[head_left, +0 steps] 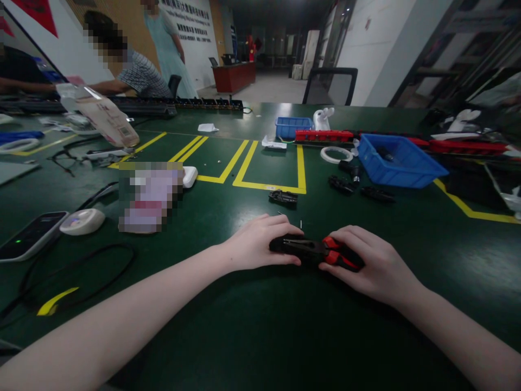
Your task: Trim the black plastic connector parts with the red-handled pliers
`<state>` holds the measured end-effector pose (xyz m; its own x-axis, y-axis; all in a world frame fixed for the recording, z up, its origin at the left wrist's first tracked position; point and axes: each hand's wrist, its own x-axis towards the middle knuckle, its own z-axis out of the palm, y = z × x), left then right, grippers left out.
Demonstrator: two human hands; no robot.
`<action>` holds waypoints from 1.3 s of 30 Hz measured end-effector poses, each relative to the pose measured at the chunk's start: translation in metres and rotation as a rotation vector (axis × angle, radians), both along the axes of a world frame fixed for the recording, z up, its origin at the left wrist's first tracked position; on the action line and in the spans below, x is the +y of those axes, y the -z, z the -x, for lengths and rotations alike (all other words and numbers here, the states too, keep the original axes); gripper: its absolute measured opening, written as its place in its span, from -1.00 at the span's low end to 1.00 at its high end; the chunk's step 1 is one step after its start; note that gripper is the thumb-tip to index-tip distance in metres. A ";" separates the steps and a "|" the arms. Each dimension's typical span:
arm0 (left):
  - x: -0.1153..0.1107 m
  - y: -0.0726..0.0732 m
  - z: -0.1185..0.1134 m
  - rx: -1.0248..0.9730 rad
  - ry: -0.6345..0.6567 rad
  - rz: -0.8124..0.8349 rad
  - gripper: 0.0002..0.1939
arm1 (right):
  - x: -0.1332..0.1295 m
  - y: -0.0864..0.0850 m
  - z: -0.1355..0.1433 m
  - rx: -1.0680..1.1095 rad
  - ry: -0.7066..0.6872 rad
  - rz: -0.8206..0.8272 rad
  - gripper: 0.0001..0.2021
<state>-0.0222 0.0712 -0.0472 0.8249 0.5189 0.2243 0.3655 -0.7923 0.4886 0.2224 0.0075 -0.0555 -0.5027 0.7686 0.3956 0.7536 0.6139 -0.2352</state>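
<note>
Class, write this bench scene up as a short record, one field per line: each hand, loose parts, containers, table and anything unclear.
left hand: pinching a dark part at the pliers' jaws
right hand: gripping the red-and-black pliers by the handles
loose parts: one black part beyond the hands; others beside the larger bin
containers: larger blue bin; smaller blue bin farther back
table: dark green, marked with yellow tape
unclear: the pinched part's exact type
</note>
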 end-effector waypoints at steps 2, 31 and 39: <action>0.000 0.000 0.000 0.003 0.003 -0.002 -0.53 | 0.000 -0.001 0.001 0.000 -0.001 -0.011 -0.72; 0.001 0.000 -0.001 -0.010 0.037 0.030 -0.60 | -0.001 0.000 -0.001 -0.021 -0.014 -0.006 -0.71; 0.001 -0.002 0.001 -0.165 0.023 0.400 -0.58 | -0.001 0.004 -0.002 0.046 0.025 0.057 -0.72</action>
<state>-0.0231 0.0719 -0.0448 0.8070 0.5740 0.1389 0.2415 -0.5354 0.8093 0.2246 0.0065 -0.0595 -0.4656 0.8024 0.3733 0.7560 0.5799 -0.3036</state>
